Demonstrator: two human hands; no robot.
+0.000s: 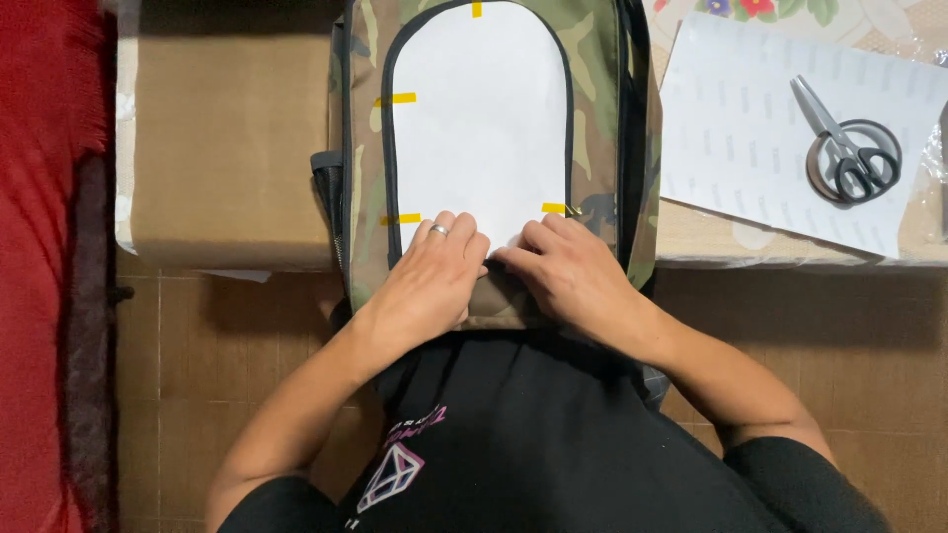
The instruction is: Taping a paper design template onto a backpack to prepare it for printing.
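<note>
Nearest, both hands press flat on the lower edge of a white sheet point(481, 118) lying on a camouflage backpack point(602, 59). Left hand point(430, 281), ringed, fingers together, tips on the sheet. Right hand point(568, 271), fingers together and curled, touching it too. Yellow tape strips point(395, 99) hold the sheet's edges. Right of the backpack, farther: scissors point(844, 148) on printed paper point(741, 128).

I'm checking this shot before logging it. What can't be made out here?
- Bottom edge of the white sheet on the camouflage backpack, head view: covered by the left hand and right hand.
- Backpack top: cut off by the frame's upper edge.
- Print on the paper under the scissors: too small.
- Ring beneath the scissors: partly covered.
</note>
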